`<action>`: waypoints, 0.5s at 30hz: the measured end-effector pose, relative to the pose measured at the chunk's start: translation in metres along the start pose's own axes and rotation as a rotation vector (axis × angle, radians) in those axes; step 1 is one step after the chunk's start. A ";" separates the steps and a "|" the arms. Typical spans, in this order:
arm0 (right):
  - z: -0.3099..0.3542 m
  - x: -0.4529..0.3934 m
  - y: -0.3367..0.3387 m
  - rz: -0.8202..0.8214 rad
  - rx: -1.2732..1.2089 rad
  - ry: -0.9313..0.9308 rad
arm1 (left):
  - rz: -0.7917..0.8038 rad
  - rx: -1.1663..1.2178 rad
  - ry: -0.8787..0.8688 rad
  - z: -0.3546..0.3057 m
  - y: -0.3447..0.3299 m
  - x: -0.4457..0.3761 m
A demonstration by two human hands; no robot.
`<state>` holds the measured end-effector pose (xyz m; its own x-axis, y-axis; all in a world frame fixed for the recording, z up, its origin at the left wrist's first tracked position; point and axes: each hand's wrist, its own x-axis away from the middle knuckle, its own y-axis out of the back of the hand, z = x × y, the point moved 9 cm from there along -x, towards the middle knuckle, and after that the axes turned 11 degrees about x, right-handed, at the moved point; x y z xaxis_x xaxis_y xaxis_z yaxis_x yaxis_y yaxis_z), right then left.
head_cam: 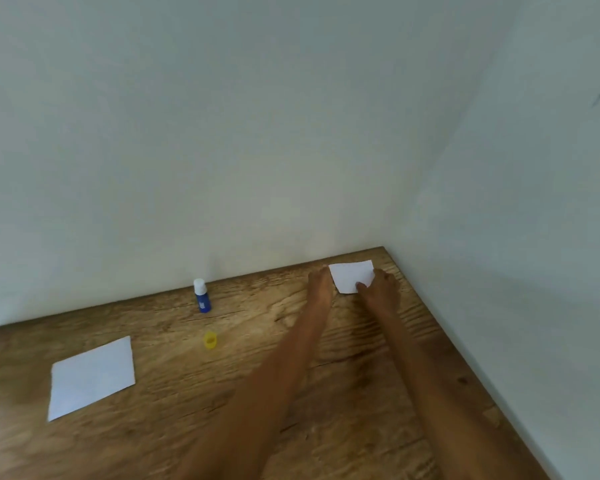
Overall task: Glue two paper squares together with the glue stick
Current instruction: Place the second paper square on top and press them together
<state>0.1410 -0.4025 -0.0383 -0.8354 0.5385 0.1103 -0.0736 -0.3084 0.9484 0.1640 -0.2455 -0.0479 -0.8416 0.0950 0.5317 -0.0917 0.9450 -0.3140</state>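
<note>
Paper squares are what we want to stick together, and one small paper square (352, 276) lies far off in the back corner of the wooden table (291, 393), so we stretch both arms out to fetch it. Our right hand (381, 289) pinches its near edge with curled fingers, while our left hand (321, 282) touches its left edge with straight fingers (we think this stops it from sliding). The big paper square (90, 377) waits well apart on the left, and the glue stick (201, 295) stands by the wall with its yellow cap (210, 340) off nearby, ready for gluing.
</note>
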 end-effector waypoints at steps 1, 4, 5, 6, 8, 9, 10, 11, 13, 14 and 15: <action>-0.001 -0.004 -0.002 0.006 0.045 0.012 | -0.010 -0.020 0.006 0.002 -0.005 -0.005; 0.001 -0.011 -0.003 -0.025 0.088 0.058 | -0.055 -0.063 0.010 0.004 -0.014 -0.013; 0.000 -0.013 -0.003 -0.036 0.077 0.067 | -0.067 -0.052 0.015 0.004 -0.015 -0.014; 0.000 -0.014 -0.002 -0.043 0.065 0.072 | -0.082 -0.038 0.013 0.003 -0.015 -0.015; -0.003 -0.016 0.000 -0.056 0.000 0.073 | -0.109 -0.067 -0.005 0.004 -0.013 -0.018; -0.005 -0.015 0.001 -0.065 -0.071 0.066 | -0.112 -0.094 -0.013 0.006 -0.013 -0.019; -0.007 -0.014 0.003 -0.074 -0.160 0.049 | -0.116 -0.115 -0.017 0.008 -0.013 -0.020; -0.009 -0.013 0.005 -0.080 -0.246 0.022 | -0.129 -0.124 -0.019 0.009 -0.011 -0.019; -0.013 -0.005 0.008 -0.091 -0.349 -0.030 | -0.169 -0.171 -0.061 0.008 -0.003 -0.014; -0.013 -0.002 0.010 -0.100 -0.368 -0.034 | -0.188 -0.208 -0.101 0.005 0.001 -0.011; -0.012 0.003 0.010 -0.111 -0.379 -0.029 | -0.198 -0.236 -0.142 0.002 0.007 -0.006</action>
<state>0.1310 -0.4134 -0.0316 -0.7958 0.6050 0.0266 -0.3629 -0.5116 0.7788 0.1675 -0.2401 -0.0554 -0.8871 -0.1267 0.4438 -0.1492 0.9887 -0.0161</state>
